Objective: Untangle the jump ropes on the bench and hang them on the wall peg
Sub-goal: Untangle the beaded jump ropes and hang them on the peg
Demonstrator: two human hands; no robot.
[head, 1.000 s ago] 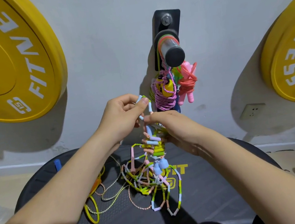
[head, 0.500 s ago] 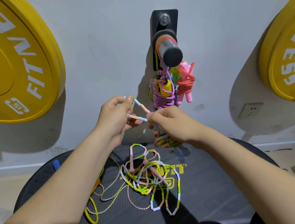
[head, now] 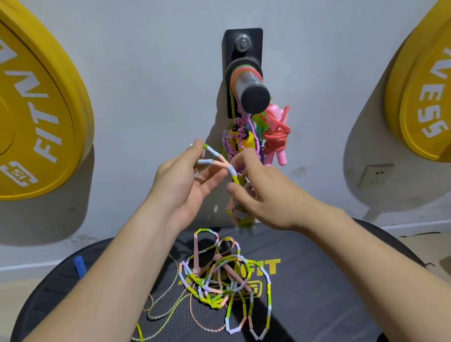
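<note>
I'm in the middle of the untangling step, working the beaded jump rope point(head: 206, 293) free. Most of it lies in a knotted heap at the middle of the table point(head: 327, 288), and one strand rises from there to my hands in front of the wall peg point(head: 253, 91). My left hand point(head: 182, 187) has its fingers point(head: 196, 148) held out nearly straight, with a loop of beads draped across the tips. My right hand point(head: 270, 199) has its fingers curled round a gathered bunch of the same rope. Several hung ropes point(head: 279, 132) already crowd the peg. Next, I judge, I need to draw more slack up from the heap without tightening its crossings or snagging the thin cords point(head: 165, 300) towards the table's left edge.
</note>
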